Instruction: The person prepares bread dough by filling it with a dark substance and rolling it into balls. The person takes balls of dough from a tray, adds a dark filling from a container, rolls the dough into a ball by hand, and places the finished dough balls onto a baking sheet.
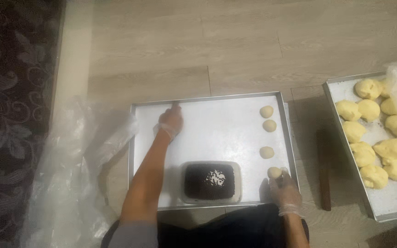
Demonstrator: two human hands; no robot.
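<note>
A metal baking tray (207, 98) lined with white paper lies on the wooden floor before me. My left hand (171, 121), in a clear glove, presses flat on the tray's far left part with the fingers reaching to the rim. My right hand (285, 190), also gloved, holds a small dough ball (274, 172) at the tray's near right corner. Three more small dough balls (267, 111) sit in a column along the right side. A white container of dark seeds (210, 181) stands at the tray's near edge.
A second metal tray (341, 138) at the right carries several larger dough lumps (361, 154), partly under clear plastic. A dark wooden stick (323, 170) lies between the trays. Crumpled clear plastic sheeting (70, 170) and a dark patterned carpet (10, 115) are at the left.
</note>
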